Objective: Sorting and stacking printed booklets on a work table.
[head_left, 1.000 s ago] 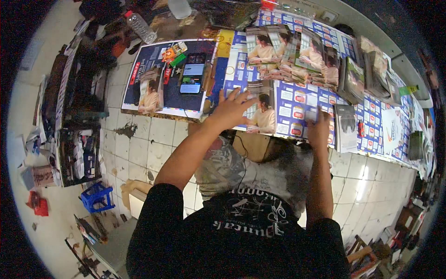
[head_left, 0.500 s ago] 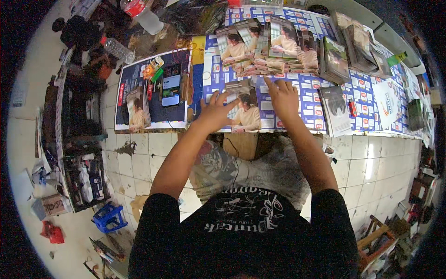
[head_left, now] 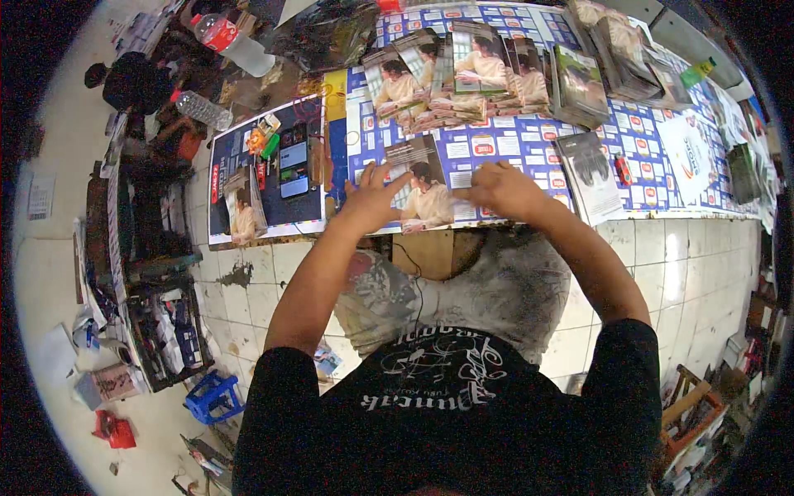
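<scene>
Both hands lay on a booklet (head_left: 423,183) at the frame's center. The left hand (head_left: 374,198) pressed flat with spread fingers. The right hand (head_left: 500,188) gripped its right edge.

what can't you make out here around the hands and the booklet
- Head view: the right edge of the booklet lies under the right hand, so the grip there is hidden.
- Head view: the left hand rests fingers spread on the booklet's left side; whether it presses or only touches is unclear.
- Head view: the small items on the dark poster are too small to identify.
- Head view: the stacks at the table's far end are bent and blurred by the fisheye rim.
</scene>
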`<action>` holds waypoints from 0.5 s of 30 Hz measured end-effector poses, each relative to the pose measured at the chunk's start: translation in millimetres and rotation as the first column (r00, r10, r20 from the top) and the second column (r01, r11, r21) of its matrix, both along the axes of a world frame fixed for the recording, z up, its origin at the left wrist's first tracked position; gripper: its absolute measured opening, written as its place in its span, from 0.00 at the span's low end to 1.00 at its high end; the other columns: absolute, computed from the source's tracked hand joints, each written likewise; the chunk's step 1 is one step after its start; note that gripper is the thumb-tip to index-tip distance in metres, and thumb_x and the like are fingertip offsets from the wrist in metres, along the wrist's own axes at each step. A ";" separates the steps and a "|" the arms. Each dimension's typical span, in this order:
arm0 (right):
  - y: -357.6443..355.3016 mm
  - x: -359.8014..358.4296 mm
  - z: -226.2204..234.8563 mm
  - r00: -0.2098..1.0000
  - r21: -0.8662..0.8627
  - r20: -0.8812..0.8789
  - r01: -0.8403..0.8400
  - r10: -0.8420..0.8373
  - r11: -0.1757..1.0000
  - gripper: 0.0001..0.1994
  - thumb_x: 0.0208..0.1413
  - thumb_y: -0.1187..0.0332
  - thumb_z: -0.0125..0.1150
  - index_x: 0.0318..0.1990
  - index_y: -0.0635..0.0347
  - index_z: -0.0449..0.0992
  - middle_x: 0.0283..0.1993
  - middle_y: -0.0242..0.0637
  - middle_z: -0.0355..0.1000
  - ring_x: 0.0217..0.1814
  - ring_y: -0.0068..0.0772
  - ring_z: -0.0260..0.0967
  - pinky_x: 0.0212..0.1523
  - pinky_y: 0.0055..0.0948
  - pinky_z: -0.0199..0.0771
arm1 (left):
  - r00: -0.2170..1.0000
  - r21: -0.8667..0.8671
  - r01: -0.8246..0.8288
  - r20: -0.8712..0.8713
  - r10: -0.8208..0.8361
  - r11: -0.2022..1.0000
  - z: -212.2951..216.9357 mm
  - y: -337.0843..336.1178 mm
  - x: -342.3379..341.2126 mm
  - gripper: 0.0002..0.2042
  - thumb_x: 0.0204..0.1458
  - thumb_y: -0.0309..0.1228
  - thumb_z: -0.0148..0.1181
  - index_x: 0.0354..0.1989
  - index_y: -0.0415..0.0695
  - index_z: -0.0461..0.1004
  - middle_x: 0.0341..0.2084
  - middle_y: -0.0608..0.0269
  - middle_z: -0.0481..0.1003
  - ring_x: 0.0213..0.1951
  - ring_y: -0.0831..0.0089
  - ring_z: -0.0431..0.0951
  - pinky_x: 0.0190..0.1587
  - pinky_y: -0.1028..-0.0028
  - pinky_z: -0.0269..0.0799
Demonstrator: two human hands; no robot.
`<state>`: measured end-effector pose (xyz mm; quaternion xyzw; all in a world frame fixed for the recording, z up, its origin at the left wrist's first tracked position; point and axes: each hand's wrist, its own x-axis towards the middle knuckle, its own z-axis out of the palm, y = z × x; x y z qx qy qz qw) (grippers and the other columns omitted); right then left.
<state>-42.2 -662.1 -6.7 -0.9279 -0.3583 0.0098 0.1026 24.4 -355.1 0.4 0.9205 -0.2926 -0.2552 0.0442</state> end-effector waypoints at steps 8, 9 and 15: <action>-34.8 -21.3 -8.6 0.909 0.140 0.111 0.387 -0.403 0.911 0.23 0.55 0.55 0.63 0.58 0.46 0.74 0.59 0.40 0.70 0.61 0.46 0.66 0.61 0.45 0.65 | 0.970 -0.113 0.102 0.231 -0.074 0.988 -6.2 -16.2 -29.8 0.41 0.50 0.49 0.65 0.72 0.53 0.55 0.74 0.55 0.44 0.74 0.47 0.39 0.66 0.31 0.38; -38.3 -24.2 -10.3 0.882 0.121 0.225 0.396 -0.414 0.910 0.22 0.56 0.54 0.62 0.58 0.47 0.75 0.61 0.42 0.69 0.63 0.47 0.65 0.63 0.44 0.64 | 0.968 -0.115 0.118 0.236 -0.088 0.986 -7.6 -24.9 -41.9 0.41 0.50 0.49 0.65 0.72 0.53 0.55 0.74 0.55 0.44 0.74 0.47 0.39 0.66 0.31 0.38; -48.8 -59.7 0.6 0.773 0.477 -0.092 0.588 -0.628 0.654 0.22 0.55 0.61 0.66 0.58 0.51 0.75 0.63 0.48 0.66 0.64 0.53 0.64 0.63 0.45 0.65 | 0.878 -0.168 0.330 0.417 -0.236 0.929 -27.3 -8.8 -83.6 0.25 0.53 0.28 0.57 0.62 0.45 0.69 0.68 0.55 0.60 0.71 0.54 0.54 0.69 0.45 0.49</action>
